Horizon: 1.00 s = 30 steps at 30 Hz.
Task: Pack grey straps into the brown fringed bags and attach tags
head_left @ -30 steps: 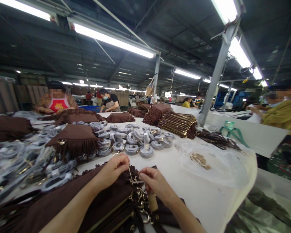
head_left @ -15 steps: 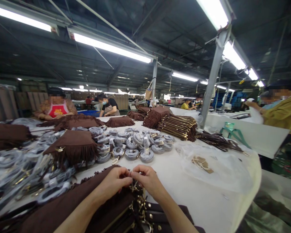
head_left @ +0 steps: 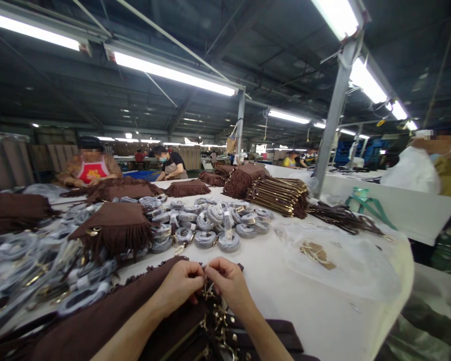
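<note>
My left hand point(head_left: 182, 284) and my right hand point(head_left: 225, 281) meet fingertip to fingertip over a brown suede fringed bag point(head_left: 108, 316) at the table's near edge. Both hands pinch a thin pale string point(head_left: 206, 287) just above the bag's gold metal hardware point(head_left: 218, 321). What the string is fastened to is hidden by the fingers. Beyond my hands lies a heap of grey wrapped strap coils point(head_left: 210, 223).
A white table point(head_left: 285, 296) carries another fringed bag point(head_left: 115, 225), stacks of brown bags point(head_left: 280, 194) and a clear plastic bag with paper tags point(head_left: 323, 253). Grey strap coils point(head_left: 33, 265) pile up at left. Other people work across the table and at right.
My hands, a hand's width apart with the string stretched between them a second ago, have come together at the fingertips. A tan tag under my right hand is out of view now.
</note>
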Each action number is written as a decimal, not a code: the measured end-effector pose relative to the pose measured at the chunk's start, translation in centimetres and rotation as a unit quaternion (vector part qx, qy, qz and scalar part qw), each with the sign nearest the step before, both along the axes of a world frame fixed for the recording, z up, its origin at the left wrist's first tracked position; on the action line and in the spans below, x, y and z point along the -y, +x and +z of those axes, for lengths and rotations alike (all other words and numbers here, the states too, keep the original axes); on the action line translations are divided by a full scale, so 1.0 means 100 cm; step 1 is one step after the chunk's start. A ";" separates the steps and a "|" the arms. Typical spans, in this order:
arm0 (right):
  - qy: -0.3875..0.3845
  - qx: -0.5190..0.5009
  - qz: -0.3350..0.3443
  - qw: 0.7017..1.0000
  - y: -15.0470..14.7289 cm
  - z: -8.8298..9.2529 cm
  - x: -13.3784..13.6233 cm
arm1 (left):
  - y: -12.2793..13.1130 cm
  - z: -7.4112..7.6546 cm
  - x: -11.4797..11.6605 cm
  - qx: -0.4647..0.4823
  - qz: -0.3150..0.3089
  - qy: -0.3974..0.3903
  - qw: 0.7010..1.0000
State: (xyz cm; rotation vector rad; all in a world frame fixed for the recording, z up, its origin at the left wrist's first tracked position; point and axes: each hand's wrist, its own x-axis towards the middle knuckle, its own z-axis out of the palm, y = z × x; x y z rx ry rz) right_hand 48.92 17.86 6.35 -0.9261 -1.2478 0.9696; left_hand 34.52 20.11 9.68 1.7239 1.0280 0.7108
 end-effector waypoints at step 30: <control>-0.059 -0.076 0.053 0.994 0.006 -0.008 0.003 | 0.005 0.000 0.004 0.011 0.024 -0.065 0.998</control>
